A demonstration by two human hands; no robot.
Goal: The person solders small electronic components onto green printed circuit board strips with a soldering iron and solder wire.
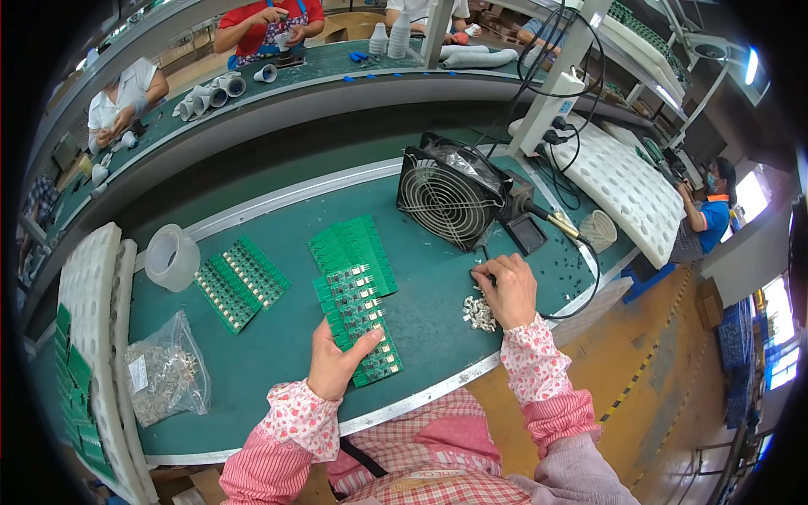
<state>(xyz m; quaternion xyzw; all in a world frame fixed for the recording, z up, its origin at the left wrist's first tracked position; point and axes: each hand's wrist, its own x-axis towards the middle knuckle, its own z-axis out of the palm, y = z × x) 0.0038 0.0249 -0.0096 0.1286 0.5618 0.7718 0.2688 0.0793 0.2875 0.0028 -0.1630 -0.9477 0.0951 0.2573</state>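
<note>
My left hand (335, 360) is closed on the near end of a green circuit board panel (360, 318), thumb on top. Rows of small pale and dark parts line that panel. Its far end overlaps a stack of bare green circuit boards (353, 244) on the table. My right hand (512, 290) is pinched just above and beside a small heap of whitish connector-like parts (478, 313). Whatever is between its fingertips is too small to make out. To the left lie more populated circuit boards (242, 283), touched by neither hand.
A black fan (446, 198) stands at the back, beside a soldering iron (551, 220). On the left are a tape roll (172, 257), a bag of small parts (167, 370) and white foam trays (88, 286). Dark bits are scattered at right. Other people work beyond the table.
</note>
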